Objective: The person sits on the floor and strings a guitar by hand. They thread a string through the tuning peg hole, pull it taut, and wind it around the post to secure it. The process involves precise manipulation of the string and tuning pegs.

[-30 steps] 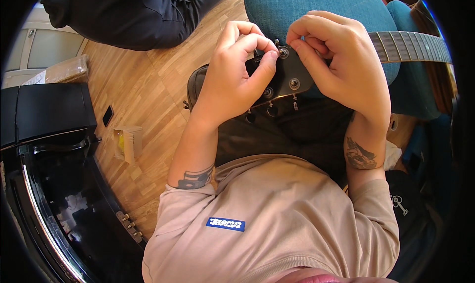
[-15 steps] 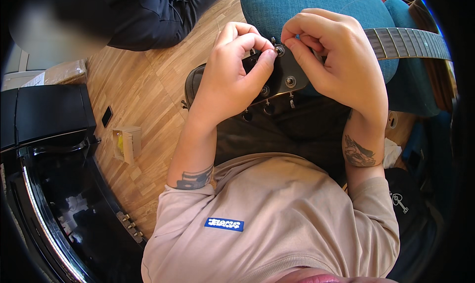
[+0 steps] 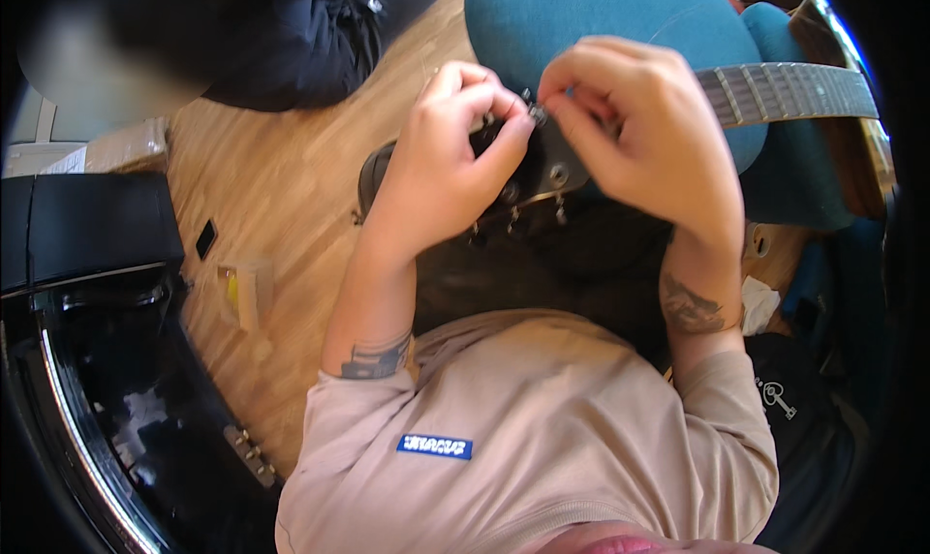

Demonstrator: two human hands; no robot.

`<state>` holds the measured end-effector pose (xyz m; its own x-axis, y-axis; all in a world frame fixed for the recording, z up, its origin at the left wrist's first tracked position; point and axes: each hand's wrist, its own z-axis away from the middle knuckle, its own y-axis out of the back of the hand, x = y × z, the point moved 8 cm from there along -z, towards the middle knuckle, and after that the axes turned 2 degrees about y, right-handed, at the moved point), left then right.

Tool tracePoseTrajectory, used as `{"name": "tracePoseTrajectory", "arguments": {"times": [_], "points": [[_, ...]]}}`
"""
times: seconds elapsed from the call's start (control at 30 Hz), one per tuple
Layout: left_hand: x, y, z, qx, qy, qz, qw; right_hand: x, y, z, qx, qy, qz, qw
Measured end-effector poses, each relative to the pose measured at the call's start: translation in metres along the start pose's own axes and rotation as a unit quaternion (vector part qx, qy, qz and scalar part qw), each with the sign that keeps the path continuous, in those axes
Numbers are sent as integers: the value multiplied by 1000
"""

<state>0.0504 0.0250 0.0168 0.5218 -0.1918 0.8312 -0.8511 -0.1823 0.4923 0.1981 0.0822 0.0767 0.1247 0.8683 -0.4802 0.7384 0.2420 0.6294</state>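
Observation:
My left hand (image 3: 455,162) is closed, thumb and index fingertips at a metal tuning post (image 3: 538,113) on the black guitar headstock (image 3: 533,157). My right hand (image 3: 654,138) is pinched just right of that post, with a tiny blue bit (image 3: 571,91) among its fingers; what either hand grips is too small to make out. The fretted neck (image 3: 794,94) runs rightward over a teal cushion (image 3: 610,2), where a fine strand faintly shows. A dark padded case (image 3: 376,181) is under the headstock.
Glossy black furniture (image 3: 136,380) stands at left. On the wooden floor (image 3: 242,186) lie a phone (image 3: 205,239), a small cardboard box (image 3: 250,297) and a wrapped package (image 3: 116,147). A black fabric item (image 3: 320,41) is at top left, a white cloth (image 3: 759,304) at right.
Both hands and the headstock sit slightly lower and further left in the picture, now blurred. The fingers stay pinched at the same post; the blue bit came into sight half a second ago.

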Motion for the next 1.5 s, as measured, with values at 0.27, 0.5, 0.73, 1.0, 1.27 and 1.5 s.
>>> {"name": "tracePoseTrajectory", "arguments": {"times": [0.27,0.5,0.73,1.0,1.27,1.5], "points": [[-6,6,-13,38,-5,-33,999,17,-11,-4,-73,-41,-1,996],[-5,3,-4,61,-11,15,998,11,-5,0,-48,-45,4,998],[-3,4,-6,115,-29,59,991,7,-5,-3,-44,-26,44,998],[-4,2,-1,120,-63,95,986,-1,4,-6,-58,-3,29,998],[4,8,-3,115,-76,41,990,6,0,-9,-74,4,57,996],[-1,2,-2,96,-58,63,992,1,-1,-6,-133,-5,95,987]]}}
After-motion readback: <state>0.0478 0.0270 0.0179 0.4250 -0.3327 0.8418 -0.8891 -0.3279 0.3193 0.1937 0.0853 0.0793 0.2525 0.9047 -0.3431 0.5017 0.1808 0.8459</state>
